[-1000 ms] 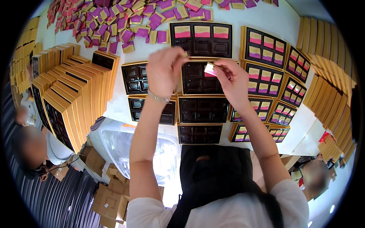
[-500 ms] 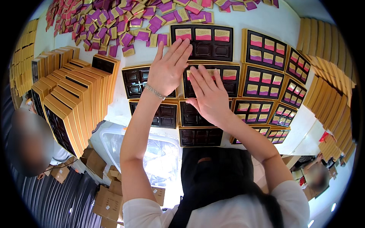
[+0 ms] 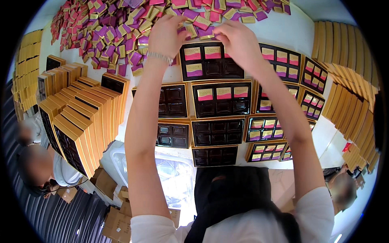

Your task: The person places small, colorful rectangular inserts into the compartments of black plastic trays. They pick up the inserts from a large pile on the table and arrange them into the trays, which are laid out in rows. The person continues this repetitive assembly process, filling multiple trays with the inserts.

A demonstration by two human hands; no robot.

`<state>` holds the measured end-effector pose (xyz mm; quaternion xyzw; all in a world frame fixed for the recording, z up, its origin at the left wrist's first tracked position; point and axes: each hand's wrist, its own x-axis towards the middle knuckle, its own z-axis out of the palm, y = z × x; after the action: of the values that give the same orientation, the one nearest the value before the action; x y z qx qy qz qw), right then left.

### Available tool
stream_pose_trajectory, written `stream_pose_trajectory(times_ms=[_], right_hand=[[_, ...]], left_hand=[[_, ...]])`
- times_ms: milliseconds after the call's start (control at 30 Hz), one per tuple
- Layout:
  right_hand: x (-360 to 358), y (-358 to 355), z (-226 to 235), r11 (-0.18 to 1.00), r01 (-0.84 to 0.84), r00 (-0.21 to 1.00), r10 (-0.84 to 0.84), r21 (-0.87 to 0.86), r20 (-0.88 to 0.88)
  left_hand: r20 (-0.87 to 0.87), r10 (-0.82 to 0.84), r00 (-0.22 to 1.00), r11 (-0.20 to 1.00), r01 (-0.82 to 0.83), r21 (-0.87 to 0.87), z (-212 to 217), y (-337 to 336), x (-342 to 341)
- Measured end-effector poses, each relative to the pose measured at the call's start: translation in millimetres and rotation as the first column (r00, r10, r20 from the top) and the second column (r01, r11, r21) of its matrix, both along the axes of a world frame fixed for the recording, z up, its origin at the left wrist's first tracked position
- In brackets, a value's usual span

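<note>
My left hand (image 3: 167,38) and right hand (image 3: 239,42) curl beside packets (image 3: 205,32); I can't tell if either grips; pinching lightly suits.

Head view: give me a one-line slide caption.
Left hand and right hand at the near edge of piled pink, purple and gold squares, beside a partly filled black tray.

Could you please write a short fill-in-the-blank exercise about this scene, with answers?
A silvery bracelet circles the person's ____ wrist.
In the top centre box, the bottom row's left compartment holds a wrapped square coloured gold and ____.
The box directly below it has ____ pink-and-gold squares along its top row.

Missing words: left; purple; three.
</note>
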<state>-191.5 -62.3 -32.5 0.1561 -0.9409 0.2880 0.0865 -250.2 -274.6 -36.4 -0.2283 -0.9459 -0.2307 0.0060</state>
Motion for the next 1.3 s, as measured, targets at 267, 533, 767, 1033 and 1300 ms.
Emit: stream_pose_trajectory(times_ms=[267, 533, 767, 1033, 1300], right_hand=[[-50.3, -6.1, -25.2, 0.988, -0.006, 0.979, -0.026, 0.156, 0.201], [-37.7, -7.9, -33.3, 0.983, 0.076, 0.996, -0.084, 0.169, 0.042], [6.1, 2.3, -7.2, 0.921, 0.015, 0.995, -0.051, -0.39, -0.083], [63.4, 5.7, 3.9, 0.957, -0.015, 0.959, -0.068, -0.291, -0.276], [102.9, 18.2, -16.1, 0.997, -0.071, 0.979, 0.074, 0.022, -0.192]], left_hand=[[0.044, 0.048, 0.998, 0.997, -0.045, -0.068, -23.5, 11.2, -25.2], [0.102, 0.17, 0.98, 0.98, -0.157, -0.123, -11.4, 22.1, -12.8], [0.441, 0.226, 0.869, 0.739, -0.448, 0.503, 2.8, 8.8, 30.1], [0.586, 0.102, 0.804, 0.595, -0.521, 0.611, 4.1, 14.0, 102.4], [-0.113, 0.199, 0.974, 0.972, -0.181, 0.153, 6.1, 25.7, 125.8]])
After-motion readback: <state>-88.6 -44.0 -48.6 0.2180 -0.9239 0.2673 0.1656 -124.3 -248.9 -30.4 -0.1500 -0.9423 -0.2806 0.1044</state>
